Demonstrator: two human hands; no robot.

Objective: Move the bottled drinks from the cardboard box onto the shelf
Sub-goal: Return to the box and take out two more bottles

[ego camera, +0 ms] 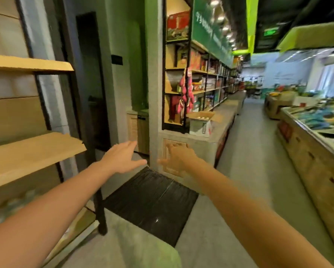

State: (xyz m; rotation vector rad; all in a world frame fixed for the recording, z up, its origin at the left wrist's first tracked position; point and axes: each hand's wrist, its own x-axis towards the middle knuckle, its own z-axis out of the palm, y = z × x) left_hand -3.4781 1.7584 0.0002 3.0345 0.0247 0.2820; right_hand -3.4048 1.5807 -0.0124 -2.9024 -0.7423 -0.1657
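Left hand (123,157) and right hand (178,157) outstretched, each grip wide, empty, cardboard box (200,123) ahead (label unreadable)

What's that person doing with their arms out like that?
The person is in a shop aisle, reaching both arms forward. The left hand and right hand are open and empty. An open cardboard box sits on a counter ahead, out of reach. The wooden shelf on the left looks bare.
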